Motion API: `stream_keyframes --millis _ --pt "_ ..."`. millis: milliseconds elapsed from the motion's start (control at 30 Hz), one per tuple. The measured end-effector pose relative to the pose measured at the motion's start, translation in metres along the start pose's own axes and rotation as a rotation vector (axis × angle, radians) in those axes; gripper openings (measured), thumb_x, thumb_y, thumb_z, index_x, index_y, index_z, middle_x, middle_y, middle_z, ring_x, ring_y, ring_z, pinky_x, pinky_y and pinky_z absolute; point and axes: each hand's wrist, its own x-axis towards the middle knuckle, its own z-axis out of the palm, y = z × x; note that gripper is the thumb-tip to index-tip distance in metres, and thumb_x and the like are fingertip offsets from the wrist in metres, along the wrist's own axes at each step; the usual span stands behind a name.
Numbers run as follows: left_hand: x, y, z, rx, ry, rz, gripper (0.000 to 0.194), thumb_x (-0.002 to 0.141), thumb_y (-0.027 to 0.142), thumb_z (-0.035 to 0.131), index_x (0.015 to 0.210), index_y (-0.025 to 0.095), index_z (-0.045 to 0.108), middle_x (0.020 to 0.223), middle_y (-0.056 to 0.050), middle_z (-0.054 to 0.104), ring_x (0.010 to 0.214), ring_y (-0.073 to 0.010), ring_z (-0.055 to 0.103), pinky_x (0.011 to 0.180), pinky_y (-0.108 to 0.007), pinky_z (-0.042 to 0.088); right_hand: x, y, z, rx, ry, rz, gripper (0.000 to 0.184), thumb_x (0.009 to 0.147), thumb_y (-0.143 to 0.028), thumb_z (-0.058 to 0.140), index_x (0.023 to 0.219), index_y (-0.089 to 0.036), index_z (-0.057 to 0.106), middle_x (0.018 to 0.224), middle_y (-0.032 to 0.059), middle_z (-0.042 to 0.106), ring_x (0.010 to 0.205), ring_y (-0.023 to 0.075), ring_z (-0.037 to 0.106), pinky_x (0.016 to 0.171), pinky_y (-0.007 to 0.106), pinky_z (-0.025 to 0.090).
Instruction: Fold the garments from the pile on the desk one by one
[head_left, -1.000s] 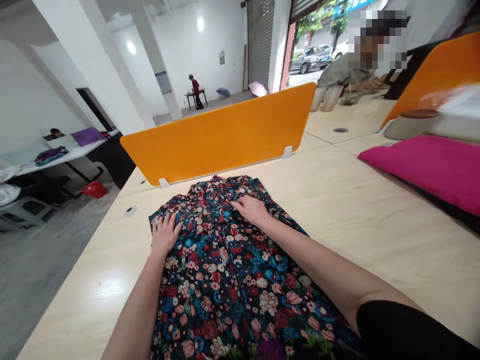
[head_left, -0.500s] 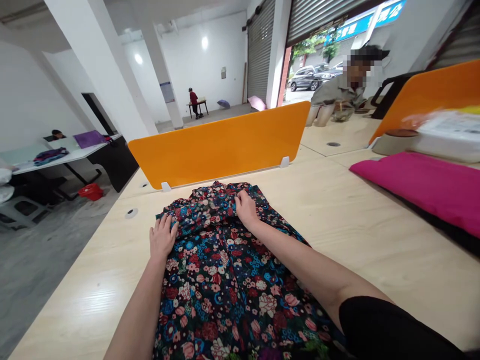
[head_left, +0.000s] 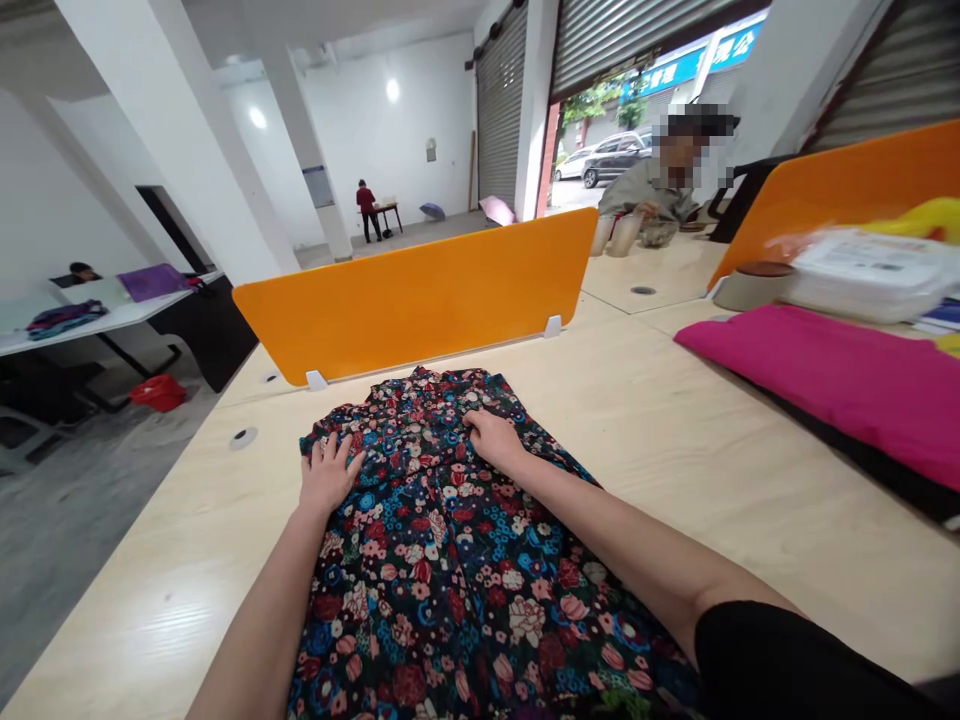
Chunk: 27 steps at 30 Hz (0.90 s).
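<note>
A dark floral shirt point(head_left: 442, 560), printed in red, pink and blue, lies spread on the pale wooden table point(head_left: 172, 560), its upper end close to the orange divider. My left hand point(head_left: 328, 474) rests flat with fingers spread on the shirt's upper left edge. On the upper right part, my right hand point(head_left: 493, 440) has its fingers curled down and pinched on the cloth. A crosswise crease runs between the two hands. The shirt's lower end passes out of view at the bottom.
An orange divider point(head_left: 420, 300) stands along the table's far edge. At right lie folded magenta cloth point(head_left: 825, 380), a white plastic package point(head_left: 870, 270) and a roll of tape point(head_left: 754, 285). Beyond the divider, a person in grey point(head_left: 630, 190) sits near some cups point(head_left: 622, 235).
My right hand has drawn slightly towards me, and the raised cloth fold near the shirt's top now lies flatter. My left hand stays at the left edge, fingers wider apart. The view has turned slightly right.
</note>
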Motion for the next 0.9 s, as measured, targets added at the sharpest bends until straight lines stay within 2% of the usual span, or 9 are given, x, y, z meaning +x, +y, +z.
stream_keyframes --millis 67,167,267,467,567,633,733,800,900 --pt "0.000 0.003 0.007 0.003 -0.016 -0.010 0.061 0.093 0.052 0.029 0.148 0.025 0.031 0.156 -0.008 0.026 0.139 -0.0381 0.027 0.109 -0.056 0.027 0.009 0.000 -0.004 0.040 -0.055 0.057 0.025 0.080 -0.019 0.055 0.103 -0.022 0.065 0.104 0.0056 0.068 0.096 0.0221 0.063 0.082 0.029 0.045" --pt "0.000 0.002 0.013 0.003 0.006 -0.012 0.062 0.093 0.053 0.028 0.148 0.025 0.031 0.156 -0.008 0.027 0.139 -0.0387 0.027 0.109 -0.056 0.026 0.025 -0.004 -0.008 0.161 -0.049 0.104 0.036 0.077 -0.030 0.063 0.112 -0.022 0.064 0.107 0.0052 0.068 0.097 0.0224 0.062 0.085 0.030 0.046" --pt "-0.001 0.001 0.015 0.004 0.036 -0.011 0.063 0.093 0.054 0.029 0.149 0.024 0.030 0.155 -0.009 0.028 0.138 -0.0390 0.029 0.108 -0.056 0.028 0.033 -0.011 -0.005 0.229 -0.004 0.086 0.030 0.075 -0.019 0.059 0.105 -0.021 0.066 0.101 0.0033 0.068 0.094 0.0201 0.061 0.087 0.029 0.046" --pt "-0.001 0.004 0.014 0.012 0.075 -0.037 0.064 0.092 0.056 0.032 0.149 0.027 0.028 0.155 -0.010 0.028 0.136 -0.0386 0.031 0.107 -0.056 0.028 0.022 -0.006 0.003 0.226 0.305 -0.118 0.029 0.082 -0.012 0.038 0.093 -0.019 0.065 0.100 0.0067 0.058 0.094 0.0186 0.057 0.086 0.027 0.044" --pt "-0.001 0.005 0.011 0.005 0.047 -0.041 0.063 0.092 0.056 0.033 0.148 0.029 0.030 0.156 -0.009 0.028 0.137 -0.0394 0.030 0.108 -0.056 0.027 0.017 0.000 0.000 0.047 0.205 0.002 0.029 0.083 -0.011 0.040 0.093 -0.018 0.066 0.104 0.0104 0.057 0.094 0.0216 0.057 0.084 0.030 0.044" --pt "-0.002 0.005 0.009 -0.006 0.034 -0.032 0.062 0.092 0.055 0.033 0.148 0.029 0.031 0.155 -0.009 0.029 0.137 -0.0393 0.030 0.108 -0.056 0.027 0.014 0.000 -0.003 -0.068 0.225 0.039 0.030 0.087 -0.015 0.040 0.101 -0.017 0.066 0.113 0.0131 0.057 0.103 0.0244 0.054 0.090 0.035 0.042" --pt "-0.001 0.005 0.007 -0.016 0.032 -0.032 0.061 0.092 0.054 0.033 0.148 0.029 0.032 0.156 -0.008 0.028 0.137 -0.0392 0.030 0.107 -0.057 0.027 0.009 -0.006 -0.005 -0.178 0.244 -0.144 0.038 0.096 -0.033 0.036 0.124 -0.021 0.059 0.138 0.0126 0.048 0.129 0.0286 0.038 0.107 0.048 0.027" --pt "0.001 0.006 0.005 -0.027 0.042 -0.036 0.062 0.092 0.055 0.032 0.147 0.028 0.033 0.156 -0.008 0.027 0.136 -0.0389 0.031 0.107 -0.057 0.029 0.007 -0.008 -0.002 -0.224 0.111 -0.251 0.049 0.096 -0.049 0.034 0.136 -0.025 0.050 0.150 0.0099 0.037 0.139 0.0313 0.024 0.111 0.058 0.014" --pt "0.003 0.011 0.005 -0.068 0.044 -0.023 0.063 0.091 0.059 0.029 0.147 0.030 0.034 0.157 -0.006 0.026 0.138 -0.0387 0.028 0.107 -0.060 0.028 0.007 -0.004 0.005 -0.250 -0.129 -0.233 0.066 0.091 -0.065 0.029 0.146 -0.028 0.038 0.156 0.0070 0.026 0.143 0.0335 0.014 0.111 0.064 0.007"
